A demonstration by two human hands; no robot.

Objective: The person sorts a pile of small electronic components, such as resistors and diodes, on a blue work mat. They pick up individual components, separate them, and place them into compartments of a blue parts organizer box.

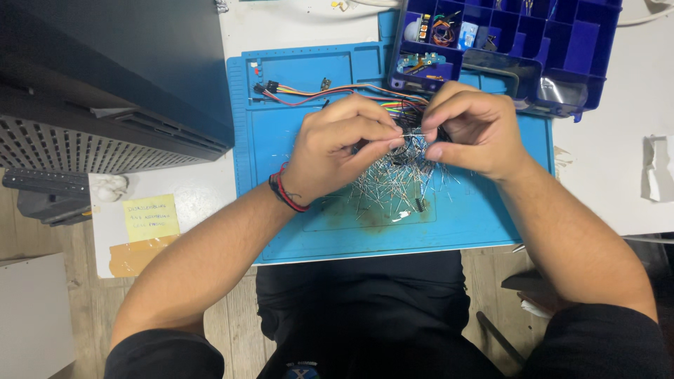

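Holding: both hands meet over the middle of the blue work mat (484,224), pinching one thin metal-legged component (413,133) between them
Left hand: the left hand (337,144) is curled narrow, thumb and forefinger closed on the left end of the component; a red and black wristband (284,191) sits on that wrist
Right hand: the right hand (474,130) is also curled tight, fingertips closed on the right end of the same component, knuckles raised toward the camera
Where the component lies: it spans the small gap between the two sets of fingertips, held just above the pile of loose components (397,186), which spreads below and between the hands
Hard to make out: the component's body is mostly covered by fingers, so its kind cannot be told; the pile is a tangle of fine leads, single pieces blur together; part of the coloured ribbon wires (316,92) runs behind the hands
Cut off: the purple compartment box (583,42) is cropped by the top edge; the dark perforated case (84,98) runs off the left
Edges and room: bare mat lies near the front rim below the pile; white table (611,161) is open to the right, with a yellow note (151,216) on the left
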